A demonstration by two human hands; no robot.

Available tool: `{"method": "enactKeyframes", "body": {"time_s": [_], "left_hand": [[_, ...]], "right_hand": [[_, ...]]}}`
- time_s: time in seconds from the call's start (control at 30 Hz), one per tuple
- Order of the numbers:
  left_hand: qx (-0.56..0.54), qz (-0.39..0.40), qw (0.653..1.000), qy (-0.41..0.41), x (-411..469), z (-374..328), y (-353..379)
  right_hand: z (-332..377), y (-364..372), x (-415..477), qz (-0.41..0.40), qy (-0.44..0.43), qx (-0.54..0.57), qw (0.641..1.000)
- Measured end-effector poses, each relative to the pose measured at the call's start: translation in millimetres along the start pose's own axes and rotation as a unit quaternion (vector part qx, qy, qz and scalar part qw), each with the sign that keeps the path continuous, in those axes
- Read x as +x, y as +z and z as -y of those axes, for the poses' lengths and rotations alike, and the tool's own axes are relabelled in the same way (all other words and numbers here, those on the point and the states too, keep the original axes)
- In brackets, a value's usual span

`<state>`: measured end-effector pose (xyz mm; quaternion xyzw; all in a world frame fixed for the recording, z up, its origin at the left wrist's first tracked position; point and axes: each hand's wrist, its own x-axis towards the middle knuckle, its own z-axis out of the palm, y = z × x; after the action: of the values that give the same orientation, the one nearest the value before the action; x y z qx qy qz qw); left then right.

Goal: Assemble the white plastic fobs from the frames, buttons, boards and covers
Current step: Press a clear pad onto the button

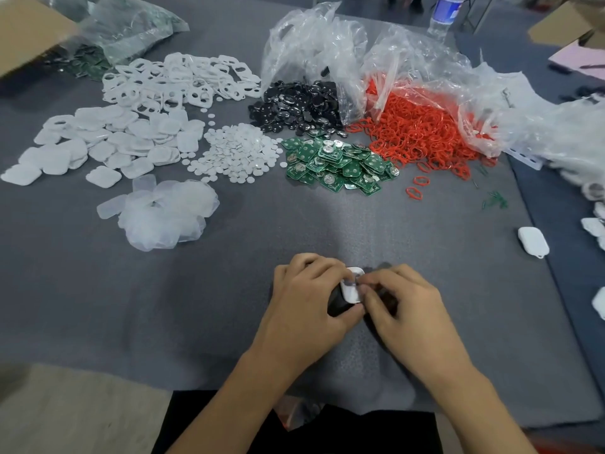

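Seen from the head camera, a person at a grey felt-covered table point(327, 224) works on a white plastic fob point(351, 286), held between both hands close to the table's near edge. The left hand point(307, 299) curls round the fob from the left, thumb beneath it, while the right hand point(412, 309) pinches its right edge with bent fingertips. What lies inside the shell cannot be made out.

Beyond the hands, parts lie in separate heaps. White frames point(176, 78) with cut-out openings sit at the far left. In front of them are solid white covers point(108, 142), and nearer still a mound of translucent pieces point(163, 213). Small round white buttons point(235, 152) are heaped at centre, just beside the green circuit boards point(334, 162). Behind the boards, black parts point(298, 104) and red rings point(422, 129) spill from clear plastic bags point(314, 44).

One closed white fob point(533, 240) rests alone toward the right edge. A water bottle point(445, 11) stands at the back, and a cardboard box point(26, 31) is at the far left corner.
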<state>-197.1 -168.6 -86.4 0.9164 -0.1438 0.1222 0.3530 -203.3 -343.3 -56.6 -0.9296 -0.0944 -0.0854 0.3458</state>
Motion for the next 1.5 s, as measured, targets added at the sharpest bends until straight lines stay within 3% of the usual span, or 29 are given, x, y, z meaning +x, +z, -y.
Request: {"method": "enactKeyframes", "body": {"time_s": [0.53,0.67,1.03,1.13,1.37,1.5], "left_hand": [[0.014,0.011,0.999,0.034,-1,-1,-3],[0.027,0.019,0.998,0.045,0,0,-3],[0.021,0.024,0.998,0.047,2,2,0],[0.021,0.030,0.998,0.048,3,2,0],[-0.025,0.058,0.998,-0.005,3,3,-4],[-0.060,0.060,0.996,-0.028,4,3,-6]], "right_hand": [[-6,-15,7,0.077,-0.055,-0.016,0.995],[0,-10,13,0.035,0.035,0.076,0.996],[-1,0,28,0.043,0.172,0.087,0.980],[2,2,24,0.029,0.133,0.053,0.989],[-5,-4,5,0.014,-0.053,-0.005,0.998],[-7,-5,2,0.019,-0.058,-0.004,0.998]]}}
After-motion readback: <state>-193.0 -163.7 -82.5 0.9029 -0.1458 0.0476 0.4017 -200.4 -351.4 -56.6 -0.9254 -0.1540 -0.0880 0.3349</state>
